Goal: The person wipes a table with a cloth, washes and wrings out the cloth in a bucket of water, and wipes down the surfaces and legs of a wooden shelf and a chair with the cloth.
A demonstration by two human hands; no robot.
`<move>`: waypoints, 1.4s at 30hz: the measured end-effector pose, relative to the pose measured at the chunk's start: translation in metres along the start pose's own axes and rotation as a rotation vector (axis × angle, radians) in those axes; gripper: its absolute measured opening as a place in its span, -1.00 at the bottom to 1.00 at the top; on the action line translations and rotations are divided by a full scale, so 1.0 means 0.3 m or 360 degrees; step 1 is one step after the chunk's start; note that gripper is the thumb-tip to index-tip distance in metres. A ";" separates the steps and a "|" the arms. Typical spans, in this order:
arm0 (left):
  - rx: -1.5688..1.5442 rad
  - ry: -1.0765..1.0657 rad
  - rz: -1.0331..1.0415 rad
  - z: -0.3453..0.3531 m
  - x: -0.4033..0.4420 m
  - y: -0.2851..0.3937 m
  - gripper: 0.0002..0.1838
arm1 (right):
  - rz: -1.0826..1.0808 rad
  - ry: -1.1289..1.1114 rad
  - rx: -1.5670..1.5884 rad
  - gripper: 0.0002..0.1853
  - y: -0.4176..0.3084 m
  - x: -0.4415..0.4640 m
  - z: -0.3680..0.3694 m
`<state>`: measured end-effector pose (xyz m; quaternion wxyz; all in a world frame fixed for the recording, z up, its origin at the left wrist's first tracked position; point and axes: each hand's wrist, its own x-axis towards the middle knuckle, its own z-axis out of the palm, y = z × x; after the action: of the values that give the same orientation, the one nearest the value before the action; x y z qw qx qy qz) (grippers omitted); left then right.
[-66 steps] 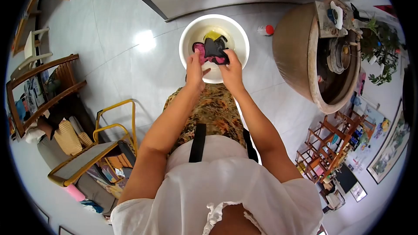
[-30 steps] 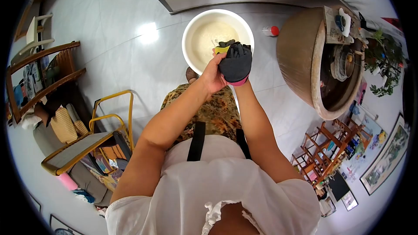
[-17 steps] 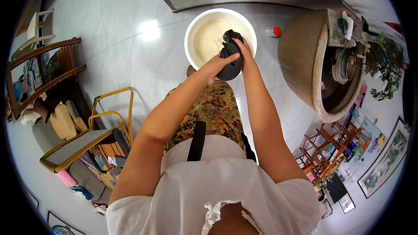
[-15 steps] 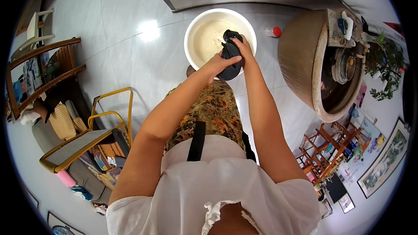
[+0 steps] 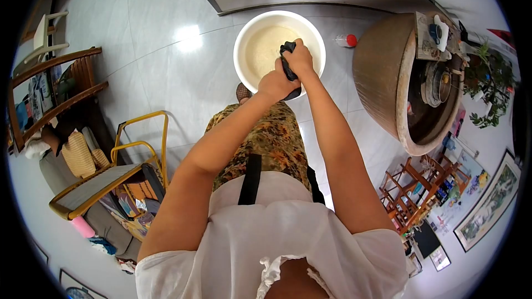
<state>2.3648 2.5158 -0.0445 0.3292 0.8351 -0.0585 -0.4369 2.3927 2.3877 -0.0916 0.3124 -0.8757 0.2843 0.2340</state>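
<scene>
The left hand [image 5: 279, 84] and right hand [image 5: 300, 57] have fingers curled tightly around the cloth [image 5: 287, 68] above the basin [image 5: 239, 58], presumably so drips land inside.

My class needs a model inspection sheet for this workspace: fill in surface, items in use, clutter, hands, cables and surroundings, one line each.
Surface: shiny grey tiled floor, reflecting a bright light.
Items in use: white basin on the floor, holding cloudy liquid; crumpled black cloth, mostly covered by the hands.
Clutter: clear container with a red cap, lying just right of the basin.
Hands: both bare and closed on the cloth; left hand on the part nearer the body, right hand farther out.
Cables: nothing seen.
Surroundings: large brown vat and leafy plant to the right; yellow-framed seat to the left.
</scene>
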 end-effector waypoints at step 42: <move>0.0002 0.0128 0.0109 -0.062 -0.048 0.036 -0.19 | -0.0001 -0.0068 0.1708 -0.70 0.008 -0.041 -0.050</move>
<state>2.3725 2.5222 -0.0205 0.3454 0.8497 -0.0739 -0.3914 2.3856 2.3803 -0.0748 0.7218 -0.5882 0.3572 0.0734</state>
